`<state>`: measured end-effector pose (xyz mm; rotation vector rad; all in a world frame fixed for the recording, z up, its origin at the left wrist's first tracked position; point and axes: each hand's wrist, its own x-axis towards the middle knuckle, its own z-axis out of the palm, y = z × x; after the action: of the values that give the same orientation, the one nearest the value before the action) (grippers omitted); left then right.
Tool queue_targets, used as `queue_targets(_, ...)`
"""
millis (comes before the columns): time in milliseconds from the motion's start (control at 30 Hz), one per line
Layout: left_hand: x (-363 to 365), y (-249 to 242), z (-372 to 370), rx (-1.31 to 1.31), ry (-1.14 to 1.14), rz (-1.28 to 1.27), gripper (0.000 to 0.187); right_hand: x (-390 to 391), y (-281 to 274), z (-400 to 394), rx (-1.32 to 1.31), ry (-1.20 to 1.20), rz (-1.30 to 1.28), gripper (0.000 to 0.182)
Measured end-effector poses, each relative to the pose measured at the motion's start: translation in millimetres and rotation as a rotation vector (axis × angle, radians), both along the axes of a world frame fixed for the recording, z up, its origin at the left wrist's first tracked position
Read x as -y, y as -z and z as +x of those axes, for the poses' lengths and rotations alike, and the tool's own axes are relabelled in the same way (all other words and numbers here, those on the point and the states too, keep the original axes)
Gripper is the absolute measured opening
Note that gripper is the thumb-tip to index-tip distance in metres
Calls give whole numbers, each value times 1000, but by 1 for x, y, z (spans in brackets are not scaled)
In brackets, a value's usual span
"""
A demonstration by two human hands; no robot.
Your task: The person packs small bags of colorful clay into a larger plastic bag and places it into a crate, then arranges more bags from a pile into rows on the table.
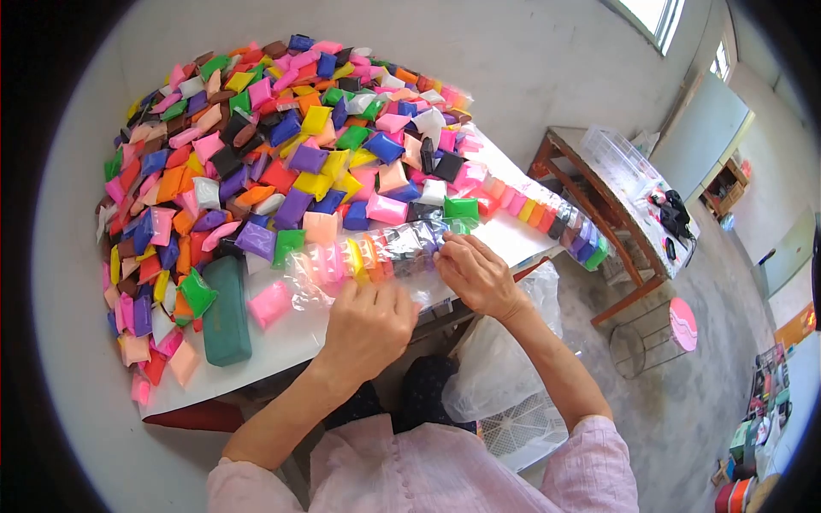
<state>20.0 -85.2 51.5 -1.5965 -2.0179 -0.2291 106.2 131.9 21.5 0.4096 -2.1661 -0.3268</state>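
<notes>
The left hand (368,321) and right hand (473,272), both curled, grip unclear, touched a clear plastic sleeve (376,259) of multicoloured packets (353,256) near the white bench's (292,344) front edge.

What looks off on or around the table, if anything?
The clear sleeve of coloured packets at right seems to jut past the edge of the white table, so its end looks unsupported. Nothing else stands out.

Goes from pink through yellow to black in the packet strip (368,255), just beyond the left hand (369,321). Mixes many bright colours in the heap (308,158), farther beyond. Shows dark green on the case (226,312), left of this hand.
</notes>
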Motion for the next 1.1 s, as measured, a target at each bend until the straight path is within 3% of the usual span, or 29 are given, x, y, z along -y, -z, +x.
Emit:
queue_targets(67, -5, -14, 4, 285, 25, 12, 49, -1, 4, 0, -3, -4, -4, 24)
queue_targets(167, -40, -15, -31, 29, 116, 270, 63, 0, 3, 2, 11, -1, 4, 28)
queue_targets(267, -50, 13, -53, 46, 99, 217, 72, 3, 2, 5, 23, 23, -9, 26)
queue_targets(300, -47, 11, -51, 153, 37, 85, 70, 1, 3, 6, 44, 18, -5, 28)
queue_targets(567, -46, 15, -58, 177, 97, 127, 71, -7, 10, 40, 150, 6, -72, 37)
queue_targets(667, -46, 15, -59, 192, 87, 117, 72, 3, 11, 54, 42, 14, -420, 37)
queue_targets(800, -46, 13, -56, 209, 81, 107, 72, 8, -8, 29, -135, 254, -1095, 23)
queue_targets(933, -46, 14, -59, 202, 95, 126, 73, -23, 11, 8, 181, 215, -1385, 27)
queue_targets(1100, -46, 15, -61, 228, 110, 132, 75, -33, 15, 12, 123, 45, -1642, 15)
